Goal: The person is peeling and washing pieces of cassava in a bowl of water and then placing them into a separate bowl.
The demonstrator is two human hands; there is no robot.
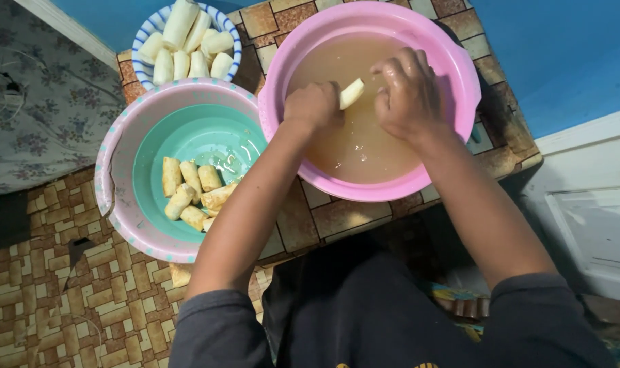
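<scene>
Hovering over the pink basin point(453, 68) of cloudy water, a pale peeled root piece point(351, 93) is clamped in the left hand point(313, 105); the right hand point(405, 92), fingers loosely curled, is held just beside it.

Peeled root piece point(351, 93) over pink basin point(459, 75)

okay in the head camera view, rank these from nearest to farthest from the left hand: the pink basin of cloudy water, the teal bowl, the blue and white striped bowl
From the left hand:
1. Pink plastic basin of cloudy water, under the hand.
2. Teal bowl, at left.
3. Blue and white striped bowl, at upper left.
</scene>
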